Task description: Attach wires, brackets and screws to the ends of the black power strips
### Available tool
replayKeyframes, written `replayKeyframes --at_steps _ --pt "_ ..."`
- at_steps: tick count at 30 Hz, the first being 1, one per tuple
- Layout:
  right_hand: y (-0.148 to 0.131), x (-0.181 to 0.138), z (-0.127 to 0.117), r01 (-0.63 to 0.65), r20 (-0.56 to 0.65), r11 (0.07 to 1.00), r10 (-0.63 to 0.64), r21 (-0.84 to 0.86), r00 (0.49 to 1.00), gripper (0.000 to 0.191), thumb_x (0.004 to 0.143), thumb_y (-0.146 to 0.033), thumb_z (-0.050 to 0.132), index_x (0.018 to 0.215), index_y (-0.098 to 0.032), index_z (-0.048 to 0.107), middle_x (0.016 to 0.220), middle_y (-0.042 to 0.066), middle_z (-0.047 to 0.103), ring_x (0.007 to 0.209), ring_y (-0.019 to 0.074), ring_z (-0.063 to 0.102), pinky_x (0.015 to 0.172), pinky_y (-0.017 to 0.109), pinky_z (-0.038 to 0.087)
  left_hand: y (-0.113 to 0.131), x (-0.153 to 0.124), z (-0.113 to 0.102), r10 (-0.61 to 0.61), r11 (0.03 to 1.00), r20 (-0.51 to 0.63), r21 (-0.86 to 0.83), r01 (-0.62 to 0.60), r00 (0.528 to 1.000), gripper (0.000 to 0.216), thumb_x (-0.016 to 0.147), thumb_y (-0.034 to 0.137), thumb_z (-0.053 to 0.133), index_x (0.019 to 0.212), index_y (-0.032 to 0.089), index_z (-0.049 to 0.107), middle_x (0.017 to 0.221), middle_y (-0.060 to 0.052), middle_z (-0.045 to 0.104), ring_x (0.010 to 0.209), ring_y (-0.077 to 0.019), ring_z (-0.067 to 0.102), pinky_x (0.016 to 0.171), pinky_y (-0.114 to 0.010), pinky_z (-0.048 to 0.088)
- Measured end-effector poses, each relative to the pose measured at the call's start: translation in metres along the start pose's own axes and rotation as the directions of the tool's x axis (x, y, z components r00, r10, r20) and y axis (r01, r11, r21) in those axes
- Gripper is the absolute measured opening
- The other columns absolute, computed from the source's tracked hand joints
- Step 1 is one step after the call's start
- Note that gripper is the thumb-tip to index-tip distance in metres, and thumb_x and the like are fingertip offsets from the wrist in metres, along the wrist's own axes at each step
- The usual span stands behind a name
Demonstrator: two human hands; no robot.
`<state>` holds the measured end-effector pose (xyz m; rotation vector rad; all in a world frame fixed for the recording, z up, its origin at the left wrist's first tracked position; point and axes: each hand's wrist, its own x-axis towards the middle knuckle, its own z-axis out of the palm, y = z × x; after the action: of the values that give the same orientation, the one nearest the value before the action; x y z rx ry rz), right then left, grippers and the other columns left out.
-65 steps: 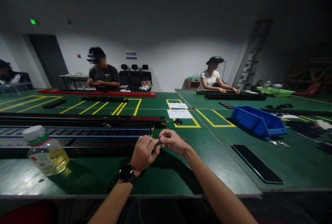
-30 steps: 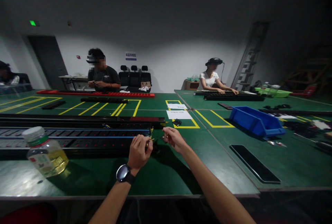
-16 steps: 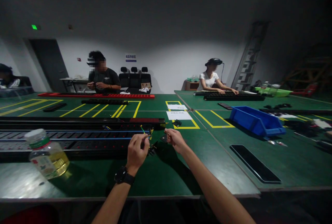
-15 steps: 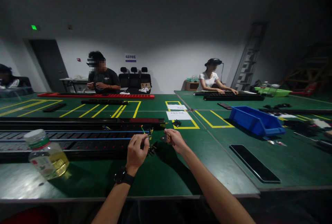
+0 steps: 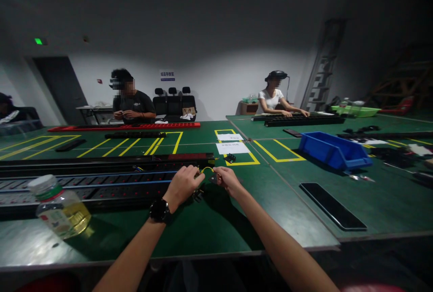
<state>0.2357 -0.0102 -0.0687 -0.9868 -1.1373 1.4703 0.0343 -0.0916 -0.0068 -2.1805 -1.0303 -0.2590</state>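
Pinched between the left hand (image 5: 184, 184) and the right hand (image 5: 227, 180): a thin yellow wire (image 5: 207, 169), arching in a low loop from one set of fingertips to the other, long axis running left to right across the view. Left fingers curled closed on the wire's left end, black watch (image 5: 159, 210) on that wrist; right fingertips closed on the right end, together with a small dark part (image 5: 213, 178) too small to make out. Wire held just off the right-hand end of the long black power strip (image 5: 101, 186), which lies lengthwise left to right on the green table (image 5: 216, 229) with blue wires along its open channel. Just below the strip's right end, under the hands, another small black piece (image 5: 198, 195) on the table. Toward the strip's left end and nearer the table's front edge, a plastic bottle (image 5: 59, 206) of yellow liquid, tilted. Right of the strip's end, bare green surface, then a flat black panel (image 5: 333, 206) and farther back a blue bin (image 5: 333, 151). Beyond the strip, white paper sheets (image 5: 232, 147) inside yellow floor-tape markings. Front table edge close under the forearms, with open green surface between it and the hands. Across the tables, two other people at work, well apart from the hands.
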Motion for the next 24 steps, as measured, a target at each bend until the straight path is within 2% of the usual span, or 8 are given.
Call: replayKeyframes --at_steps 4,10,17,24 --pt "-0.003 -0.003 0.001 -0.007 0.011 1.000 0.007 -0.008 1.000 0.032 0.073 -0.042 0.083 0.067 -0.021 0.059 0.052 -0.008 0.050 0.046 0.0085 0.042 0.047 0.023 0.029 -0.017 0.006 0.004 0.106 0.992 0.066 0.055 -0.110 0.992 0.012 0.103 0.011 0.059 0.105 0.020 0.068 0.097 -0.007 0.069 0.089 -0.0241 0.061 0.073 -0.035 0.041" --pt "-0.006 -0.007 0.002 -0.025 0.005 0.999 0.026 -0.032 1.000 0.029 0.074 -0.038 0.080 0.065 -0.021 0.058 0.055 -0.006 0.053 0.047 0.0085 0.043 0.047 0.023 0.029 -0.033 0.011 0.007 0.141 0.986 0.110 0.079 -0.150 0.984 0.015 0.105 0.014 0.056 0.107 0.020 0.069 0.097 -0.008 0.069 0.090 -0.0244 0.062 0.072 -0.035 0.039" --pt "-0.009 -0.010 0.003 -0.031 -0.003 0.998 0.031 -0.053 1.000 0.026 0.076 -0.034 0.079 0.066 -0.020 0.059 0.056 -0.006 0.053 0.047 0.0080 0.043 0.046 0.022 0.030 -0.046 0.013 0.012 0.137 0.985 0.123 0.088 -0.148 0.983 0.018 0.105 0.010 0.055 0.106 0.018 0.070 0.093 -0.009 0.071 0.086 -0.0244 0.063 0.070 -0.035 0.038" --pt "-0.010 -0.011 0.004 -0.022 0.000 0.997 0.022 -0.067 1.000 0.026 0.076 -0.036 0.079 0.068 -0.020 0.060 0.056 -0.006 0.053 0.046 0.0075 0.042 0.045 0.022 0.027 -0.048 0.009 0.015 0.100 0.993 0.130 0.054 -0.108 0.986 0.020 0.105 0.008 0.052 0.106 0.018 0.070 0.093 -0.010 0.072 0.085 -0.0234 0.065 0.072 -0.034 0.040"
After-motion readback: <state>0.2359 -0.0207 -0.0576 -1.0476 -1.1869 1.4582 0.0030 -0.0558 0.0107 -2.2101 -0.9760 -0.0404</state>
